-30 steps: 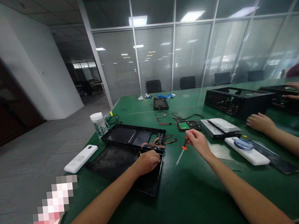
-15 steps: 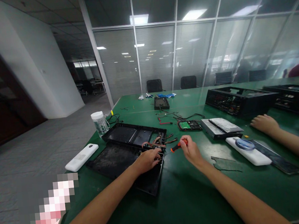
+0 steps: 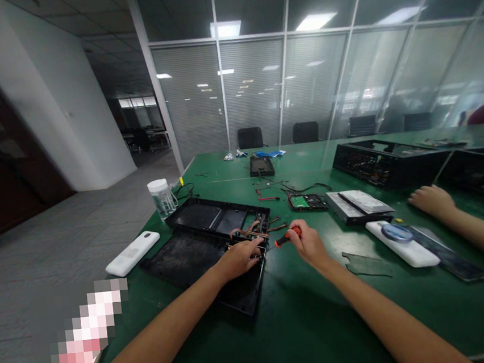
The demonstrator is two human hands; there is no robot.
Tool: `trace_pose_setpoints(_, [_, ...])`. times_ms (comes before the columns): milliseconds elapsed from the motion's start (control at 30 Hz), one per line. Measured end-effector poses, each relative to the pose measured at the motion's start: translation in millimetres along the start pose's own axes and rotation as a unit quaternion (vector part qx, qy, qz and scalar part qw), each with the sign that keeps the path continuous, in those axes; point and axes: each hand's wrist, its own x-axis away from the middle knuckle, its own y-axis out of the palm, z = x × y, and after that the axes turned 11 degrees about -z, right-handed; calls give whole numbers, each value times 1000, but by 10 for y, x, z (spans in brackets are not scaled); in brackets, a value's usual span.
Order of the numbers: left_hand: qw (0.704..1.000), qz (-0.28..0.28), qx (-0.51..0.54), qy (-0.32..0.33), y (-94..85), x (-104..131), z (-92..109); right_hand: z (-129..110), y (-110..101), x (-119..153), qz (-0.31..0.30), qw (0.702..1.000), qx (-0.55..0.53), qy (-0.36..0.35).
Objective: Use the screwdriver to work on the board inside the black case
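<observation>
My right hand (image 3: 310,244) is closed around the handle of a screwdriver with an orange and black grip (image 3: 288,237). Its thin shaft points left at the right edge of an opened black computer case (image 3: 185,258). There my left hand (image 3: 243,258) curls its fingers over the case's corner, partly hiding what lies under them. Brown and dark wires (image 3: 250,229) bundle just behind that hand. The case lies in two joined flat halves, the rear one a shallow tray (image 3: 202,214).
A hard drive with a green board (image 3: 299,201), a silver drive unit (image 3: 356,207) and a white power bank (image 3: 402,243) lie to the right. A clear bottle (image 3: 162,200) and another white device (image 3: 133,253) stand left. A co-worker's hand (image 3: 432,200) rests near black computer towers (image 3: 385,162).
The screwdriver has shifted very slightly left with my right hand. My left hand stays at the case corner. At far right, the co-worker's tower has moved or tilted.
</observation>
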Motion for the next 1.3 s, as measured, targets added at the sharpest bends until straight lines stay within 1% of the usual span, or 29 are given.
trace_pose_setpoints(67, [1000, 0, 2, 2, -6, 4, 7, -86, -96, -23, -25, 998, 47, -46])
trace_pose_setpoints(133, [1000, -1, 4, 2, -13, 6, 17, -225, -227, -67, -73, 987, 112, -86])
trace_pose_setpoints(200, [1000, -3, 6, -2, -18, 5, 25, -398, -371, -129, -123, 972, 183, -80])
trace_pose_setpoints(267, [1000, -3, 7, -8, -20, 0, 30, -573, -498, -205, -159, 960, 230, -38])
trace_pose_setpoints(300, [1000, -3, 8, -10, -20, -3, 31, -650, -547, -245, -174, 956, 235, -24])
trace_pose_setpoints(333, [1000, -3, 10, -11, -21, -6, 32, -716, -585, -285, -192, 954, 228, -23])
trace_pose_setpoints(433, [1000, -5, 15, -16, -20, -13, 31, -847, -633, -402, -246, 946, 204, -59])
trace_pose_setpoints(500, [1000, -5, 16, -18, -14, -16, 27, -897, -627, -466, -246, 941, 229, -48])
trace_pose_setpoints(567, [1000, -2, 14, -18, -4, -17, 20, -938, -616, -508, -224, 938, 263, -21])
trace_pose_setpoints(600, [1000, 1, 11, -18, 2, -17, 16, -958, -613, -520, -224, 937, 266, -23])
trace_pose_setpoints(733, [1000, 4, 2, -13, 11, -18, 8, -1043, -615, -527, -269, 927, 245, -90])
trace_pose_setpoints(767, [1000, 3, 3, -13, 9, -18, 10, -1062, -615, -524, -266, 926, 252, -92])
trace_pose_setpoints(867, [1000, -1, 5, -21, 2, -19, 15, -1100, -610, -515, -236, 932, 269, -61])
trace_pose_setpoints(900, [1000, -3, 3, -26, 2, -21, 16, -1105, -607, -513, -237, 932, 267, -58])
trace_pose_setpoints(1000, [999, -6, -9, -33, 11, -25, 10, -1100, -597, -511, -250, 928, 269, -64])
trace_pose_setpoints(1100, [1000, -1, -11, -24, 21, -24, 0, -1077, -596, -514, -239, 930, 272, -55])
trace_pose_setpoints(1233, [1000, 0, -17, -16, 20, -13, -1, -1035, -612, -523, -260, 929, 251, -76])
trace_pose_setpoints(1300, [1000, 1, -22, -15, 13, -6, 6, -975, -613, -525, -251, 933, 249, -72])
